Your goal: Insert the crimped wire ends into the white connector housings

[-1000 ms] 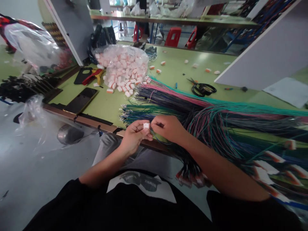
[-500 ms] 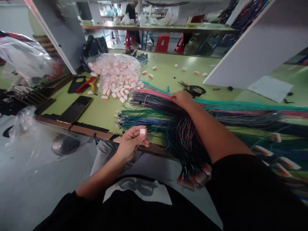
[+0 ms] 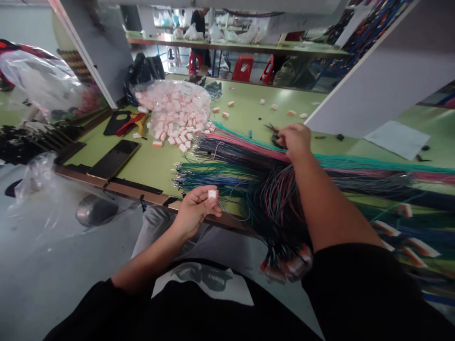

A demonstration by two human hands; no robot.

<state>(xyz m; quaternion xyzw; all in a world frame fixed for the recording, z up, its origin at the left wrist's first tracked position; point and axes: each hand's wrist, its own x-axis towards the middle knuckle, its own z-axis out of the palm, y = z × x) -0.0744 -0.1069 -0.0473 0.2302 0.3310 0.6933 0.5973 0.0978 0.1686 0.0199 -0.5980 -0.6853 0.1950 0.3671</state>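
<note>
At the left of the frame a dark phone lies on the green table. Above it, toward upper centre, a clear bag of connector housings spills onto the surface.

Below centre, our left hand sits off the table edge, thumb and forefinger closed on a white connector housing. A thin wire trails from it to the right.

The wire bundle lies above and to the right of those fingers. Its long axis runs left to right across the frame, with the bare tips pointing left, near the housing. The left hand is the nearer to those tips.

Our right hand rests farther up on the pink and teal strands, fingers curled downward. We cannot tell whether they pinch a wire. Black scissors are mostly hidden behind it. The frame cuts off the bundle's right end, and the lower right is blurred.
</note>
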